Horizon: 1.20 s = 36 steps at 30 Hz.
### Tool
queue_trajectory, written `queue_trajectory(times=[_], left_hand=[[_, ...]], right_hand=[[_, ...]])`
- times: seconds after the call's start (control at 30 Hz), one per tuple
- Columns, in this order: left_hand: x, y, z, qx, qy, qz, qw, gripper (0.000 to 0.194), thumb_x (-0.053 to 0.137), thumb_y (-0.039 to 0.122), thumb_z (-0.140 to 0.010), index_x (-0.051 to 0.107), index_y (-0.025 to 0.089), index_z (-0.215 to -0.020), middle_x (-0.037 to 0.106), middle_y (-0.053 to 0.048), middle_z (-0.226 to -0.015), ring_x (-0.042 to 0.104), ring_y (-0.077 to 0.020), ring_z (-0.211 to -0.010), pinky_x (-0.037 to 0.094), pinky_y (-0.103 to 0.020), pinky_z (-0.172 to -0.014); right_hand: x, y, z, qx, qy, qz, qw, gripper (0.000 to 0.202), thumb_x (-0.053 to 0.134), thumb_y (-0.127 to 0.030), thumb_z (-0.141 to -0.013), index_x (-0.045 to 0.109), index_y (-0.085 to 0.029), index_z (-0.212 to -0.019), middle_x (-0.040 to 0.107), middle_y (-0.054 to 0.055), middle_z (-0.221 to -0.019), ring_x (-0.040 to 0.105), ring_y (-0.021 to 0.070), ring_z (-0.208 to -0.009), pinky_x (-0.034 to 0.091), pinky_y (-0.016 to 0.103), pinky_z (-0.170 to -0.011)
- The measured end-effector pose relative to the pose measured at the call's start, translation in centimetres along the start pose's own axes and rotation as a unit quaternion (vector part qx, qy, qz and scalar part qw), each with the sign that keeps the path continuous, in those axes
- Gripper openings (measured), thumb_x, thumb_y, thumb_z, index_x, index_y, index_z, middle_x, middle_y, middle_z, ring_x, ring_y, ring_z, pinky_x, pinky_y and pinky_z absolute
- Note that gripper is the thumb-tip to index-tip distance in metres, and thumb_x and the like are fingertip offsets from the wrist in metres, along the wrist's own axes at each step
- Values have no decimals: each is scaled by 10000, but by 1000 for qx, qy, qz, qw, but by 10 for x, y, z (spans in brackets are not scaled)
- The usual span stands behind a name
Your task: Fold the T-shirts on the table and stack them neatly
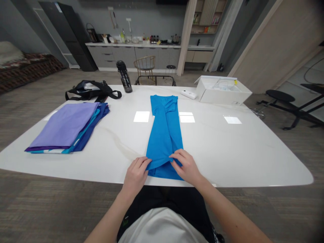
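Note:
A blue T-shirt (164, 135) lies lengthwise on the white table, its sides folded inward into a long strip. The neck end points away from me and the bottom hem is close to the front edge. My left hand (136, 172) pinches the left corner of the upper layer's hem. With thumb and fingers, my right hand (186, 166) grips the same hem further right. That edge is lifted a little, and the lower layer shows flat beneath it.
Folded purple and blue garments (65, 126) are stacked at the left. Behind them are a black bag (92, 89) and a dark bottle (124, 77). A white box (222, 91) and a white remote-like object (188, 94) occupy the back right of the table (227, 152).

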<state>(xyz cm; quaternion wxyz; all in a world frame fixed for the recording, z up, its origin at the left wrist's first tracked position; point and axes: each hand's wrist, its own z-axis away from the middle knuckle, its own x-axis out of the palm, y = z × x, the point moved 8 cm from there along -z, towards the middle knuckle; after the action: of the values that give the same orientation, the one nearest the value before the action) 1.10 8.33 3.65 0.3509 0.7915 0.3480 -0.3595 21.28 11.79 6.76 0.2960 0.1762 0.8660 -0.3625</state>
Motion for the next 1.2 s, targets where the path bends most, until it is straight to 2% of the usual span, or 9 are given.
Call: queue_trajectory(times=[0.13, 0.27, 0.37, 0.47, 0.63, 0.87, 1.0, 1.1, 1.2], left_hand=[[-9, 14, 5, 55, -4, 12, 998, 356, 496, 14, -921, 656, 177, -1195, 690, -99, -1109, 634, -223, -1031, 562, -384, -938], [-5, 15, 13, 73, -47, -8, 996, 340, 482, 22, -944, 658, 168, -1196, 701, -99, -1105, 634, -229, -1013, 568, -405, -906], [1, 14, 22, 85, -93, -8, 992, 323, 476, 20, -949, 652, 147, -1188, 705, -100, -1105, 631, -230, -998, 569, -407, -895], [-1, 15, 26, 91, -113, -5, 989, 302, 486, 37, -958, 646, 144, -1190, 707, -100, -1119, 625, -236, -1015, 555, -417, -917], [-6, 21, 24, 91, -132, -10, 987, 304, 486, 31, -950, 654, 163, -1167, 715, -88, -1105, 628, -232, -980, 535, -409, -867], [1, 19, 25, 51, -194, 8, 980, 320, 482, 35, -931, 676, 198, -1127, 709, -70, -1003, 640, -217, -897, 523, -402, -826], [-1, 21, 20, 36, -232, 66, 970, 223, 534, 147, -968, 694, 238, -1093, 716, -39, -949, 655, -206, -871, 524, -393, -822], [-2, 16, 9, 15, -219, 108, 970, 191, 536, 250, -1009, 697, 244, -1111, 727, -39, -1004, 673, -197, -924, 547, -381, -868], [6, 6, -7, -9, -166, 121, 979, 266, 460, 227, -1040, 681, 236, -1187, 707, -63, -1185, 668, -190, -1088, 552, -359, -973]], right_hand=[[-2, 7, 12, 4, -34, -4, 999, 181, 583, -117, -913, 638, -229, -1045, 643, 72, -996, 619, 212, -904, 517, 360, -800], [5, 8, 26, 5, -109, 29, 994, 195, 617, -84, -848, 635, -211, -995, 645, 71, -1008, 601, 214, -905, 484, 365, -803], [13, 8, 35, 2, -167, 53, 985, 174, 606, -87, -865, 648, -208, -983, 643, 61, -988, 584, 202, -886, 455, 361, -804], [18, 7, 41, 6, -192, 58, 980, 159, 599, -106, -893, 662, -209, -996, 636, 59, -984, 573, 198, -893, 438, 364, -823], [20, 6, 46, 10, -207, 53, 977, 129, 593, -153, -932, 682, -212, -1005, 629, 64, -973, 562, 200, -895, 420, 371, -834], [20, 3, 47, 23, -224, 55, 973, 123, 603, -178, -941, 698, -212, -1010, 630, 61, -973, 566, 201, -915, 411, 375, -848], [20, 4, 48, 35, -245, 48, 968, 170, 668, -380, -956, 718, -229, -1016, 633, 55, -971, 576, 208, -930, 416, 389, -871], [21, 4, 46, 41, -246, 33, 968, 226, 658, -454, -963, 723, -240, -998, 640, 48, -964, 586, 206, -926, 425, 390, -878], [23, 3, 38, 53, -210, 35, 976, 203, 536, -341, -1040, 710, -236, -1044, 653, 59, -982, 589, 203, -938, 438, 385, -879]])
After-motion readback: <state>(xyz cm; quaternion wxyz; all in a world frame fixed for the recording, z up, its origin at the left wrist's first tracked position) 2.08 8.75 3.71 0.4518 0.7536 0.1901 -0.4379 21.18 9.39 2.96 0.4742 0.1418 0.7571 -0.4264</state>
